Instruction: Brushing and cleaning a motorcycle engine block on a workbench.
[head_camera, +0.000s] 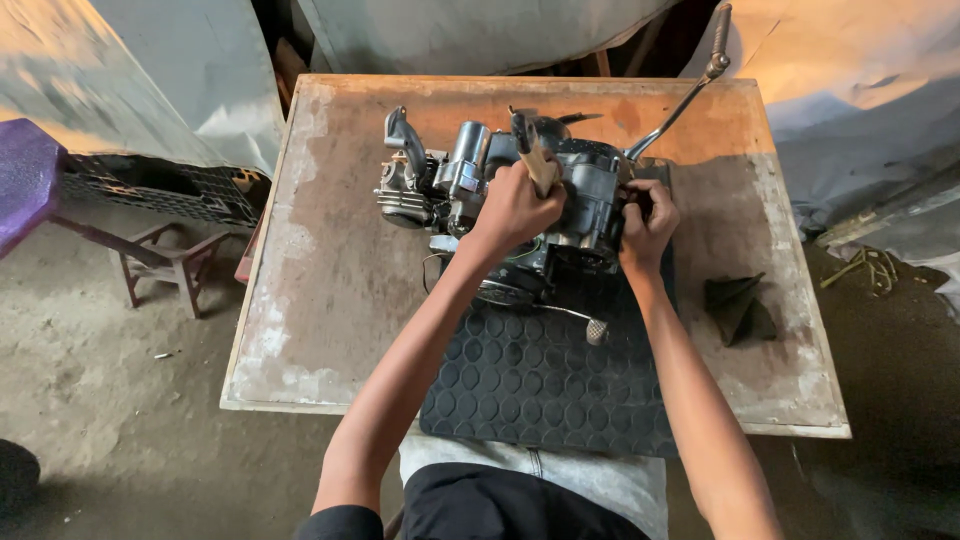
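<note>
— How is the motorcycle engine (500, 195) lying?

— It is sitting at the far middle of the desk (330, 290), its long axis running left to right, with the finned cylinder (402, 195) pointing left and the long kick lever (685, 95) sticking up and away to the right. Its near edge is resting on the black rubber mat (545, 385).

— What are the hands doing?

— The left hand (512, 208) is gripping a wooden tool handle (540, 165) on top of the engine, fingers curling tightly around it. The right hand (648, 222) is pressing against the engine's right end, fingers bunching narrow on something small; I cannot tell what.

— Anything around it?

— Going left to right: a purple stool (25, 180) and a black plastic crate (150, 188) are standing on the floor, its contents too dark to tell; a thin pedal lever (570, 318) is lying over the mat; a dark folded rag (738, 308) is lying on the desk, well apart from the right hand. Pale tarpaulins (470, 30) are hanging behind.
</note>
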